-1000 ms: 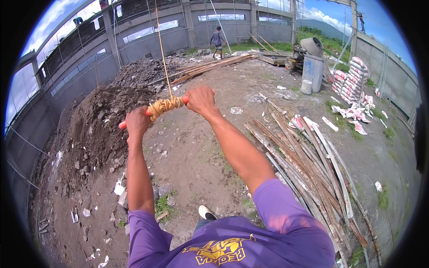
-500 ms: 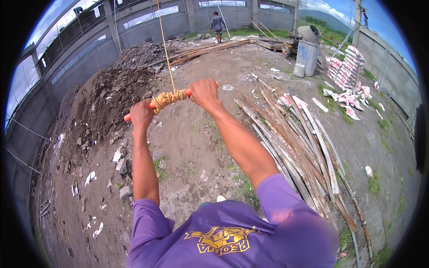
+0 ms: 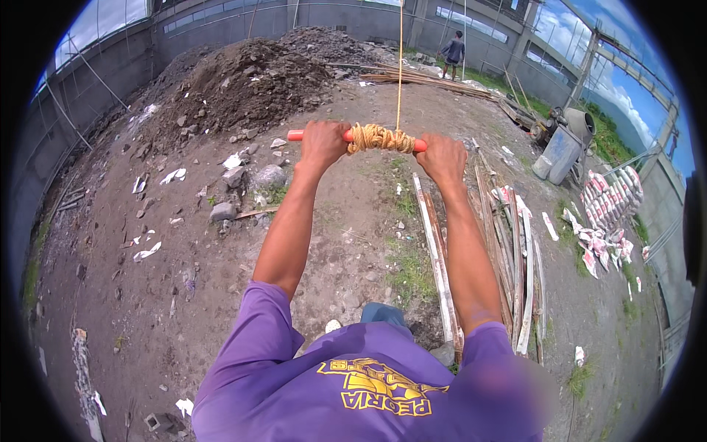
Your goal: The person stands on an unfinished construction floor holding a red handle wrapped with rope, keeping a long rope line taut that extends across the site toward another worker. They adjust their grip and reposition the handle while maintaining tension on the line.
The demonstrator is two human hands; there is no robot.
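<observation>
Both arms stretch out in front of me, gripping a red-orange rod [image 3: 295, 135] held roughly level. My left hand [image 3: 324, 145] is wrapped round it near its left end, which sticks out past the fist. Round the right end my right hand [image 3: 443, 158] is closed. Between the two fists a thick bundle of yellow rope [image 3: 379, 138] is wound about the rod's middle. From that bundle a single taut rope line [image 3: 400, 74] runs upward and out of view at the top.
A dirt and rubble heap [image 3: 247, 92] rises at the far left. Long wooden planks [image 3: 526, 272] lie on the ground to my right. Farther right stand a concrete mixer [image 3: 579, 125], a blue-grey drum [image 3: 557, 153] and stacked sacks [image 3: 611, 195]. A person [image 3: 454, 55] stands far off near the wall.
The view has swung left, so the surroundings sit farther right in it. Both hands keep their grip on the rod, which has gone from slanted to nearly level.
</observation>
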